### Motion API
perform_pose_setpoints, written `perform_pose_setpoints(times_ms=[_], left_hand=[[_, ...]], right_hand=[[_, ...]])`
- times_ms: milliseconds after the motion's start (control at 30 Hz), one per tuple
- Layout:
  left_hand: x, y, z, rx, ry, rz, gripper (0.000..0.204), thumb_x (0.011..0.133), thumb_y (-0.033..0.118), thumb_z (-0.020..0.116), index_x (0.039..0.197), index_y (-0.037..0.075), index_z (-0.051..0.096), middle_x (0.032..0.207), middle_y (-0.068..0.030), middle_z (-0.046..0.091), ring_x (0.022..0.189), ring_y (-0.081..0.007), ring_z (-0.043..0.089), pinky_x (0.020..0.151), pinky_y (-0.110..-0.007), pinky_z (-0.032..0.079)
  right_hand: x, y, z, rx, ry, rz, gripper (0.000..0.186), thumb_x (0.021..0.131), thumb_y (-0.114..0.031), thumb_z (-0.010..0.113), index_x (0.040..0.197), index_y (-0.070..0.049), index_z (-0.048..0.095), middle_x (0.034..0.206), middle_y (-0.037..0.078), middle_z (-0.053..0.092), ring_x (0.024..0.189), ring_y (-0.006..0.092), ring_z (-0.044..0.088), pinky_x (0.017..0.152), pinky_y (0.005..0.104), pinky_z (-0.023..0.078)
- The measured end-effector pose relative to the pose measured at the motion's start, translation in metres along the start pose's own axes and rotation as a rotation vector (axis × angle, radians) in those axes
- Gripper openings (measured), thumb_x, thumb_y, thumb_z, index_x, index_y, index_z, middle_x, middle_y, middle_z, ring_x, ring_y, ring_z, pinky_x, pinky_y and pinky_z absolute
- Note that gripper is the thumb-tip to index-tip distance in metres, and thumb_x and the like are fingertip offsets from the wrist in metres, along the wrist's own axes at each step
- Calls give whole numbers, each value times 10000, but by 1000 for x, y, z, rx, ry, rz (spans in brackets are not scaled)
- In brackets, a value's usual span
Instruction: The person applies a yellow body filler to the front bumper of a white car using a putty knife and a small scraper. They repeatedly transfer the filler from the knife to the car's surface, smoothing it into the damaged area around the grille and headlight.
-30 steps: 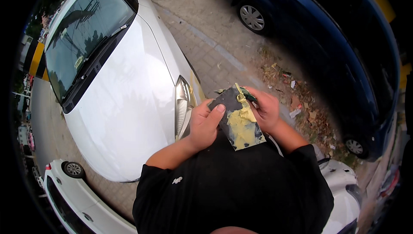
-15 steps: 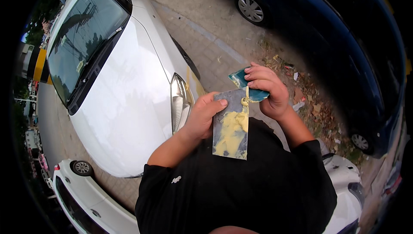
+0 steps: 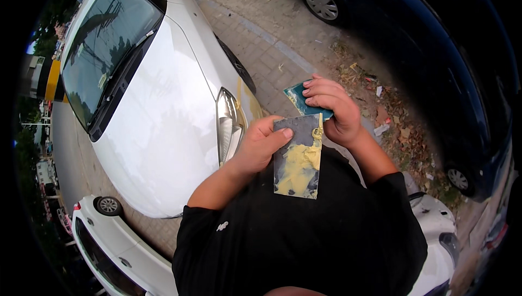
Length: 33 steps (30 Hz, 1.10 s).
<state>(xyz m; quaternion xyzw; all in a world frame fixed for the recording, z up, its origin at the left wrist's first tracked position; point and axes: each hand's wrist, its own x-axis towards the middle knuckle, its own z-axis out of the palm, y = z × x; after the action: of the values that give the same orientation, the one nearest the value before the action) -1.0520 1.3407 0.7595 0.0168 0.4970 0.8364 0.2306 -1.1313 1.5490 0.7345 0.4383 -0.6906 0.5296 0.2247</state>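
My left hand (image 3: 262, 142) grips a flat grey mixing board (image 3: 288, 133) by its upper left edge, thumb on top. Yellow body filler (image 3: 299, 162) is smeared over the board's lower part, with a thicker lump near its upper right edge. In my right hand (image 3: 336, 105) is a dark green, flexible-looking spreader (image 3: 298, 96), its left edge coated with filler. The fingers lie over the spreader's top, and its lower end is close by the board's upper right corner; whether they touch I cannot tell.
A white car (image 3: 163, 116) stands on the left, with yellow filler patches on its fender (image 3: 247, 100) beside the headlight. A dark blue car (image 3: 402, 40) is at the right. Dry leaves and litter (image 3: 389, 116) lie along the paving. Another white car (image 3: 117, 247) is at lower left.
The board has moved slightly right and up a little. The spreader has shifted slightly left, and less of its lower end shows past the board's corner. Both hands keep their holds.
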Motion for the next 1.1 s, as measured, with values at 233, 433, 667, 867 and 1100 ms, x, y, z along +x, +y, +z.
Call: perform_pose_setpoints(times_ms=[233,433,667,867,1100], left_hand=[[7,-1,-12,116,9,10,151,958,92,537,1006,-40,594,895,-48,664,799,-80,597,724,-237,483],[11,16,-20,58,10,68,155,955,84,542,1002,-55,592,907,-57,670,787,-72,599,705,-234,489],[21,7,-22,116,-85,27,192,942,93,533,1001,-85,575,938,-133,671,812,-145,643,726,-280,524],[17,25,-33,-33,-37,122,193,950,99,544,1038,-66,589,938,-94,675,822,-117,629,737,-252,507],[20,35,-49,-172,54,25,222,923,115,510,1000,-86,565,899,-165,684,734,-187,683,681,-294,569]], right_hand=[[7,1,11,69,89,63,395,706,202,498,1008,-20,624,1047,130,650,1054,318,625,1003,488,441],[4,10,13,75,118,85,177,842,77,574,996,-5,598,1022,163,643,1011,333,631,974,496,463],[6,9,20,109,137,123,177,854,71,557,1006,-10,593,1026,162,641,999,327,630,965,486,469],[1,6,29,301,275,158,133,877,39,580,997,-18,584,1038,160,634,1021,330,624,966,485,467],[8,-10,22,259,262,59,118,881,-4,615,984,-38,570,1077,155,613,1057,345,606,993,537,436]])
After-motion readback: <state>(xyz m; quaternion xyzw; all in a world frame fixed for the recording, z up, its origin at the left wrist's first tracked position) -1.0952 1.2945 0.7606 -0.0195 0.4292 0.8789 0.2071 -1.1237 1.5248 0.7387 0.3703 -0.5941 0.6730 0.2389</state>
